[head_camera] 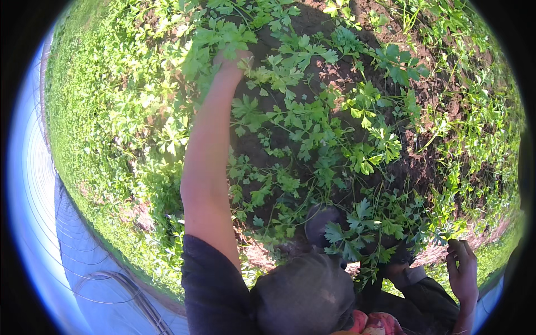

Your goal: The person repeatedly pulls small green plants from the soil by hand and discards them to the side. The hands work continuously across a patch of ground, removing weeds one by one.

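Observation:
My left arm reaches far forward over a bed of leafy, celery-like plants (310, 113). At its end, my left hand (232, 60) is low among the stems, close to the soil. Leaves cover its fingers, so its grip is hidden. My right hand (462, 268) is raised at the lower right, fingers bent, with the tips beside a green leaf (439, 238). Whether it pinches that leaf is unclear. A bunch of darker green leaves (360, 230) spreads in front of my legs, left of the right hand.
My bent knee (305, 293) in dark trousers and a dark shoe (322, 224) are at the bottom. Red patterned cloth (377, 323) shows at the lower edge. Bare brown soil (418, 163) lies between plants on the right. A hooped plastic tunnel wall (88, 251) curves along the left.

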A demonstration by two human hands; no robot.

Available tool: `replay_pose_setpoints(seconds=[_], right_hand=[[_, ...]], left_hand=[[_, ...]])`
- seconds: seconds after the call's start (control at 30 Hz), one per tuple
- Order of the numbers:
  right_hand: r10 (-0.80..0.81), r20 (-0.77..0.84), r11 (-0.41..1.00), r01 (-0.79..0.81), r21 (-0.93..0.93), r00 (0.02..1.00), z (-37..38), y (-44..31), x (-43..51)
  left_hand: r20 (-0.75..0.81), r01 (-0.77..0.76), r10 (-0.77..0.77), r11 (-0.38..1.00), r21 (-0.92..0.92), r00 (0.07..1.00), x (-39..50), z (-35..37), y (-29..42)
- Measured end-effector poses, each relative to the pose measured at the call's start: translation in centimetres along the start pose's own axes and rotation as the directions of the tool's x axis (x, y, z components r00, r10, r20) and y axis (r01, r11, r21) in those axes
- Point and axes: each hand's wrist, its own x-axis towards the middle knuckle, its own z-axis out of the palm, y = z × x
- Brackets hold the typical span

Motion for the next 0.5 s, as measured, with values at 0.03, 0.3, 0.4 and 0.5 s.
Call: replay_pose_setpoints(seconds=[0.03,0.3,0.4,0.5], right_hand=[[0.011,-0.006,1.000,-0.011,0.020,1.000,0.0,0.2,-0.1],[0.014,-0.032,0.999,-0.012,0.050,0.999,0.3,1.7,-0.6],[0.030,-0.015,0.997,-0.029,0.068,0.999,0.4,2.0,-0.7],[0.041,-0.008,0.994,-0.040,0.103,0.999,0.4,2.0,-0.6]], left_hand=[[-0.008,-0.052,0.052,0.999,-0.005,0.999,-0.3,-0.1,-0.3],[0.149,0.182,-0.358,0.060,-0.982,0.922,0.1,3.8,-1.4],[0.207,0.194,-0.365,-0.073,-0.978,0.908,1.9,6.1,-2.2],[0.282,0.436,-0.440,0.299,-0.849,0.852,3.6,8.5,-2.8]])
